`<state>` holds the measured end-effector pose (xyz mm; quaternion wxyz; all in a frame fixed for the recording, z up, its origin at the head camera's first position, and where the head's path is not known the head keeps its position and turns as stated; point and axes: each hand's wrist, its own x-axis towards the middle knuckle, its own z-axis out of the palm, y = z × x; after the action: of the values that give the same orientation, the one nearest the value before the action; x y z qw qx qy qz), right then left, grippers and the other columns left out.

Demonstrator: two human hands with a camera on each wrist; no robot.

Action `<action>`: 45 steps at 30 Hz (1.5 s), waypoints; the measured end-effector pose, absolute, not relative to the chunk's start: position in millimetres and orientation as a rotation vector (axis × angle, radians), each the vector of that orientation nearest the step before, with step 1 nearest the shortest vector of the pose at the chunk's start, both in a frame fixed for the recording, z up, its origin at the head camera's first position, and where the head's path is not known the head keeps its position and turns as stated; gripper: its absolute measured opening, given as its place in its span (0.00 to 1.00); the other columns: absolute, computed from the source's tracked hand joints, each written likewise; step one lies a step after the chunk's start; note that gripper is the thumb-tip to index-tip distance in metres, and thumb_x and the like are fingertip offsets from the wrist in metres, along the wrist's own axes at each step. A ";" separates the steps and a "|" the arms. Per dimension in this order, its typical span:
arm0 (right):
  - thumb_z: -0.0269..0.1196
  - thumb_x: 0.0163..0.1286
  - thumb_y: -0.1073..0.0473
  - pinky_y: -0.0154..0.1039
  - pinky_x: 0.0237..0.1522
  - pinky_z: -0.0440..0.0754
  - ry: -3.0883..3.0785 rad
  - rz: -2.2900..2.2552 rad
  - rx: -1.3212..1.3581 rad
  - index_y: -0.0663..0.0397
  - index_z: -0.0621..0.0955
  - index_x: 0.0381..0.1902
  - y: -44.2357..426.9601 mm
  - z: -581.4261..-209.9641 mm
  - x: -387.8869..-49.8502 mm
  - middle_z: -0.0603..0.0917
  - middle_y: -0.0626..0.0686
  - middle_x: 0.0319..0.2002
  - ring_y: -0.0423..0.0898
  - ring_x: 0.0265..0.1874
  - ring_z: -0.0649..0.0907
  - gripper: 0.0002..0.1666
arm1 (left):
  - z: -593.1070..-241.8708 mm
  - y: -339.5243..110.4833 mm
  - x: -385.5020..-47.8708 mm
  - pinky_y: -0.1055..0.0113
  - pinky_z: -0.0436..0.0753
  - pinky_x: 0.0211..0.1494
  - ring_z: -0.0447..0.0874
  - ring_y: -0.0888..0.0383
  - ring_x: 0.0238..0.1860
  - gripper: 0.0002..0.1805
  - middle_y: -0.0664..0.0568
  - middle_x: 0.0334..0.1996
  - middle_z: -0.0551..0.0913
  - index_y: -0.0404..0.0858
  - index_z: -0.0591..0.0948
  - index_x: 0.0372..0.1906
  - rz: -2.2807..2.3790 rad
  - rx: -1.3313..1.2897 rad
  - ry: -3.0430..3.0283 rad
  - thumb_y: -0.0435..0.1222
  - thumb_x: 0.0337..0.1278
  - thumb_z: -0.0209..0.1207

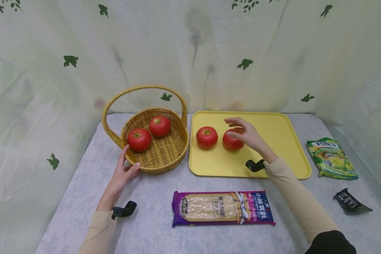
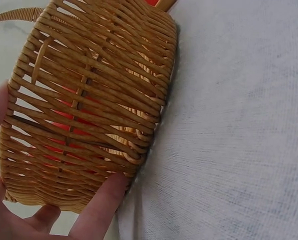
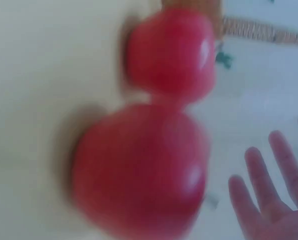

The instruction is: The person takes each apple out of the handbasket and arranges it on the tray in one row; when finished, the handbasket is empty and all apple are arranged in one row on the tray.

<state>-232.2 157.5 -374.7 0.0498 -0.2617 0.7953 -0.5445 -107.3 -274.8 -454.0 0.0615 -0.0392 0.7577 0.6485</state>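
In the head view my left hand (image 1: 122,176) touches the left side of the wicker basket (image 1: 158,165), with thumb and fingers on its rim and side. The left wrist view shows the fingers of that hand (image 2: 34,210) against the woven wall (image 2: 84,110). Two red apples (image 1: 139,140) (image 1: 160,126) lie in the basket. My right hand (image 1: 249,135) hovers over the right one of two apples (image 1: 231,141) on the yellow tray (image 1: 257,165), fingers spread and holding nothing. The other tray apple (image 1: 207,137) lies to its left. In the right wrist view the hand (image 3: 274,200) is beside both apples (image 3: 144,170).
A pasta packet (image 1: 223,208) lies in front of the tray. To the right of the tray are a green snack bag (image 1: 331,158) and a small black packet (image 1: 351,202). The basket's tall handle (image 1: 146,86) arches above it. A patterned curtain (image 1: 177,46) hangs behind.
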 end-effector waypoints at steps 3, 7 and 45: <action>0.62 0.65 0.71 0.60 0.59 0.66 2.418 -1.625 -0.848 0.72 0.70 0.61 139.1 -366.7 -227.7 0.72 0.67 0.60 0.62 0.57 0.71 0.27 | -452.0 -274.5 -106.5 0.77 0.75 0.49 0.49 0.36 0.70 0.44 0.49 0.74 0.28 0.60 0.36 0.75 1.942 -0.138 2.290 0.38 0.70 0.52; 0.62 0.65 0.70 0.59 0.61 0.65 2.380 -1.591 -0.939 0.70 0.72 0.60 110.1 -358.3 -224.0 0.73 0.65 0.59 0.61 0.58 0.71 0.26 | -451.1 -274.7 -106.8 0.73 0.75 0.53 0.51 0.38 0.70 0.44 0.49 0.74 0.29 0.61 0.36 0.75 1.934 -0.152 2.283 0.39 0.70 0.52; 0.62 0.68 0.56 0.53 0.46 0.80 2.211 -1.086 -0.711 0.44 0.50 0.76 -67.0 -377.9 -291.7 0.47 0.59 0.73 0.60 0.47 0.77 0.46 | -449.5 -271.6 -107.4 0.63 0.72 0.59 0.51 0.40 0.70 0.44 0.52 0.74 0.28 0.61 0.36 0.75 1.955 -0.203 2.252 0.41 0.70 0.52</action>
<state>-291.7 -67.0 -377.9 0.2847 -0.2660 0.8267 -0.4060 -107.4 -271.6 -449.5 0.0762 -0.0676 0.7511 0.6523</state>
